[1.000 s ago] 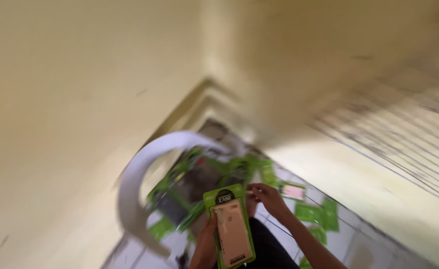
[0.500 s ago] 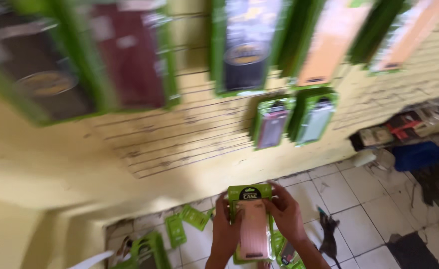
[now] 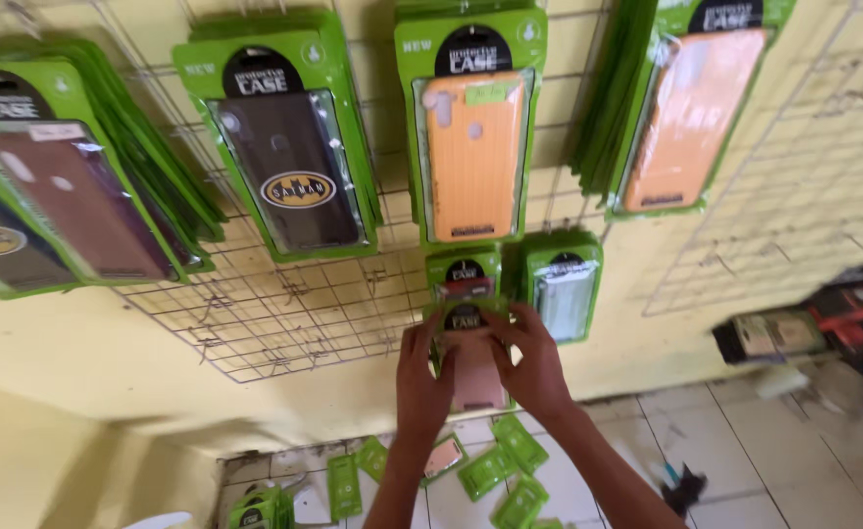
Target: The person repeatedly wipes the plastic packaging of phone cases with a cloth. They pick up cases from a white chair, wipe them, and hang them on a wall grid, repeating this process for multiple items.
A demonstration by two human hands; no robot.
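Observation:
Both my hands hold one green packaged phone case with a pink case inside (image 3: 472, 364), raised against the lower edge of a wire grid (image 3: 284, 313) on a yellow wall. My left hand (image 3: 421, 377) grips its left side and my right hand (image 3: 532, 364) its right side. Just above it hangs another small green pack (image 3: 463, 271), and a pack with a clear case (image 3: 564, 284) hangs to the right.
Larger green packs hang in rows higher on the grid: dark cases (image 3: 289, 167) at left, orange ones (image 3: 473, 147) in the middle and at right (image 3: 691, 108). Several green packs (image 3: 495, 470) lie on the tiled floor below. Boxes (image 3: 804, 328) sit at right.
The view swung from the floor and bare wall up to the grid of hanging packs. My hands lifted the pink-case pack from low down up to the grid's lower edge.

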